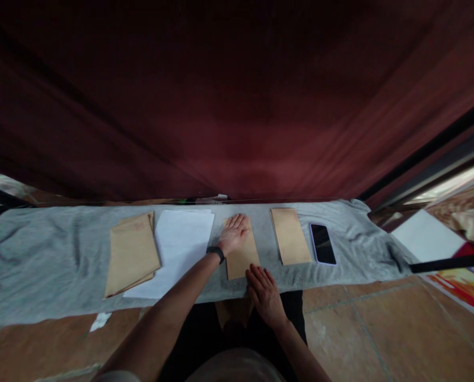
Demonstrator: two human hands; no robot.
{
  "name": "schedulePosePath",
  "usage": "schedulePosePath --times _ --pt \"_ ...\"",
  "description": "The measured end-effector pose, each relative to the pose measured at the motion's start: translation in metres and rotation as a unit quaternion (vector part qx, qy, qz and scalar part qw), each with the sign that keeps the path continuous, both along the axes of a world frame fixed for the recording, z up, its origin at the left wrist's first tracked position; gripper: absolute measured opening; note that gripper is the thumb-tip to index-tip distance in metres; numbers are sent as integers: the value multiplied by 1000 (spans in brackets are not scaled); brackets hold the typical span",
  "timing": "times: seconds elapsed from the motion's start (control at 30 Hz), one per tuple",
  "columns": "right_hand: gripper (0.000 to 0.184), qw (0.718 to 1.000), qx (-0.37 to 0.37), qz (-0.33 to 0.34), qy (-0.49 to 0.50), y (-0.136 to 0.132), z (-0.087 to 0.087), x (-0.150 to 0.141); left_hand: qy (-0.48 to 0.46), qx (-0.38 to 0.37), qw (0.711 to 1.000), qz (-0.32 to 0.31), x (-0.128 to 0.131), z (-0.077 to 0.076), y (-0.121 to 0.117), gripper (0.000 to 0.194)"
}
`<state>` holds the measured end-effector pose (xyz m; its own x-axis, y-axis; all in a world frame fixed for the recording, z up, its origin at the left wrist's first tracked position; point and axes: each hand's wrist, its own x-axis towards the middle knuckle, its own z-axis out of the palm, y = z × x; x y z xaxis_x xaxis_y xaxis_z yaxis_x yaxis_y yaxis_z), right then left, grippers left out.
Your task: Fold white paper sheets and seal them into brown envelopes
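A brown paper envelope (240, 260) lies flat on the grey cloth in front of me. My left hand (234, 233), with a dark band on its wrist, rests palm down across the envelope's upper part, fingers stretched out. At the envelope's lower right corner is my right hand (265, 294), fingers extended and fingertips touching the edge. To the left lies a stack of white paper sheets (185, 239), partly under a pile of brown envelopes (132, 252). Another small stack of brown envelopes (290, 239) sits on the right.
A phone (323, 244) with a dark screen lies right of the envelope stack. The grey cloth (46, 254) covers a long narrow surface. Dark red fabric (237, 132) hangs behind it. A scrap of white paper (101, 321) lies on the tiled floor (412, 329).
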<state>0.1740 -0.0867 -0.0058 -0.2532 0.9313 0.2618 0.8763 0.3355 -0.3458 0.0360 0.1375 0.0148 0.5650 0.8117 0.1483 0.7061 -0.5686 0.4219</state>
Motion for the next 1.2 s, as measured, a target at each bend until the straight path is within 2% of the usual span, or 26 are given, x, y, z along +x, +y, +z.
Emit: schedulePosePath --times 0.07,0.17,0.37,0.5,0.67,0.87,1.2 --pt "55 1000 -4 1 -5 0 -1 0 -1 -1 1000 -10 3 -3 8 55" --pt "56 1000 -12 3 -6 0 -1 1 1 -4 1000 -31 4 -7 8 53" --pt "55 1000 -14 3 7 -1 -1 2 -5 8 995 -103 1 -14 -11 52" --pt "54 1000 12 7 28 -1 -3 2 36 28 987 -152 -3 -17 -28 53" --pt "52 999 19 11 43 -1 -3 3 82 52 976 -194 -10 -15 -53 54" --pt "49 997 29 8 68 -3 -7 3 60 64 974 -209 -18 -10 -82 52" --pt "32 981 26 -38 187 -8 -12 4 61 43 968 -240 -30 2 -122 54"
